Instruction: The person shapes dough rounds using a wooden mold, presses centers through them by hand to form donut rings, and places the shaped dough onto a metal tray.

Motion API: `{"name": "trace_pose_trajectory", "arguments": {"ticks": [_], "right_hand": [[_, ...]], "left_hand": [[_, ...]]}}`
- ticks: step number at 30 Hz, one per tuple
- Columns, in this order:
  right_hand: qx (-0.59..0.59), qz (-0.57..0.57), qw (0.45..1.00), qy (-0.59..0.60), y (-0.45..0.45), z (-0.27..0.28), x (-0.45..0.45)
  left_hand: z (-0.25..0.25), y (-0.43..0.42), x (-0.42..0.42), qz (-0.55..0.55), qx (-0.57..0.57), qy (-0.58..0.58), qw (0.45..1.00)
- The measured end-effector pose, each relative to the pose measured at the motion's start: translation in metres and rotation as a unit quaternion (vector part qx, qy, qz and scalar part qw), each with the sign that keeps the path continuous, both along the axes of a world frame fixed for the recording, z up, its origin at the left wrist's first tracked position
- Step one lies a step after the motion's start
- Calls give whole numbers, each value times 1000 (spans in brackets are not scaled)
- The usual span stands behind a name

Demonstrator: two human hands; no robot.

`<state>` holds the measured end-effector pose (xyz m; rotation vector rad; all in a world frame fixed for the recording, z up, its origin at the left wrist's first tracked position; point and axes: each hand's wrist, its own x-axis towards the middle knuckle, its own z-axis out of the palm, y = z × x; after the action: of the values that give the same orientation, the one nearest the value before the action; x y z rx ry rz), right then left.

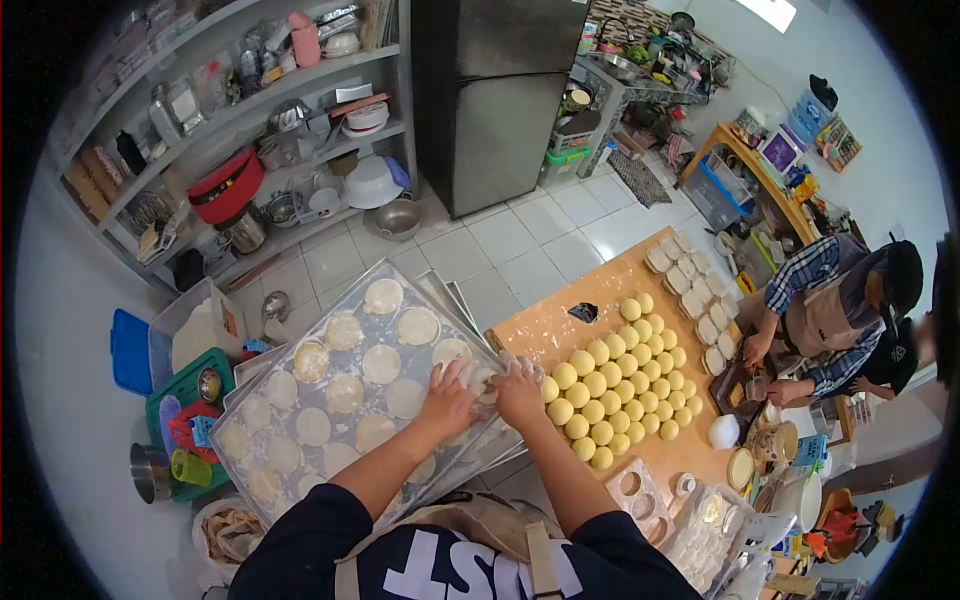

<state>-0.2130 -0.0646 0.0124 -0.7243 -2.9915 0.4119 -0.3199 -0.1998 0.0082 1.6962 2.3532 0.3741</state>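
Flat, floury dough rounds (381, 364) lie in rows on a large tray covered with a clear sheet (300, 362). My left hand (448, 402) rests over the tray's right side, fingers spread and touching the dough there. Close beside it, at the tray's right edge, my right hand (520, 392) has its fingers curled at a pale dough round (482, 379) between the two hands. My fingers partly hide this round. Yellow dough balls (612, 375) stand in tight rows on the wooden table, just right of my right hand.
The wooden table (535, 335) has a dark scraper (583, 313) and small filled molds (690, 285) on it. A co-worker (835, 310) works at its far right side. Shelves (290, 85) and a dark fridge (500, 110) stand behind. Bins (190, 420) sit at left.
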Motion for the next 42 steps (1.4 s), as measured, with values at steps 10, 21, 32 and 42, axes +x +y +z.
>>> {"name": "trace_pose_trajectory", "arguments": {"ticks": [10,21,32,42], "right_hand": [[-35,-97,980,172,23,53,76],[-4,-477,834,277,35,56,482],[-57,-536,838,82,5,28,752],[55,-482,871,-75,0,-33,750]], "left_hand": [[-24,-2,7,-96,35,-3,995],[24,38,4,48,219,-14,974],[108,200,514,-477,-35,-14,878],[4,191,674,-605,-63,103,787]]}}
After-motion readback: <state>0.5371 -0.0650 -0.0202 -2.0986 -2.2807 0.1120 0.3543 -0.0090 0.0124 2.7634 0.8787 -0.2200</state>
